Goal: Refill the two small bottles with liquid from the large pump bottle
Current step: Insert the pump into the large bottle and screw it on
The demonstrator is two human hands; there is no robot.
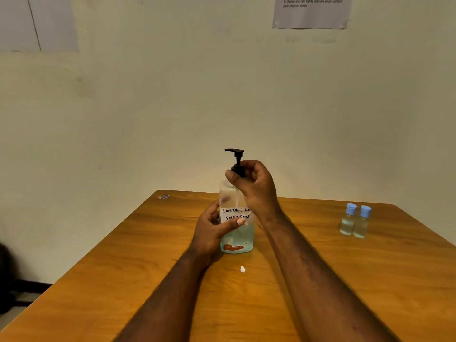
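Pump bottle (237, 240) stands upright near the middle of the table (320, 280), and in the head view, the only one we have, we see both hands on it. Our left hand (211, 230) wraps the body from 9 o'clock, thumb laid across the handwritten label. Our right hand (255, 188) comes in from 3 o'clock and sits higher, thumb and fingers curled round the black collar (238, 170) at the neck. The spout (234, 151) rises clear above that grip and points toward 9 o'clock.

What matters for the coming move is the axis. The bottle's long axis runs straight up, and the collar lies directly above the left hand's hold. We judge the next step to be unscrewing the pump, so the twist should go about that upright line while the left hand keeps the body from turning with it.

The two small bottles (354, 222) stand touching side by side at about 3 o'clock from the pump bottle, well apart from it and near the table's right edge. Their blue caps are on. The right hand is the nearer one to them.
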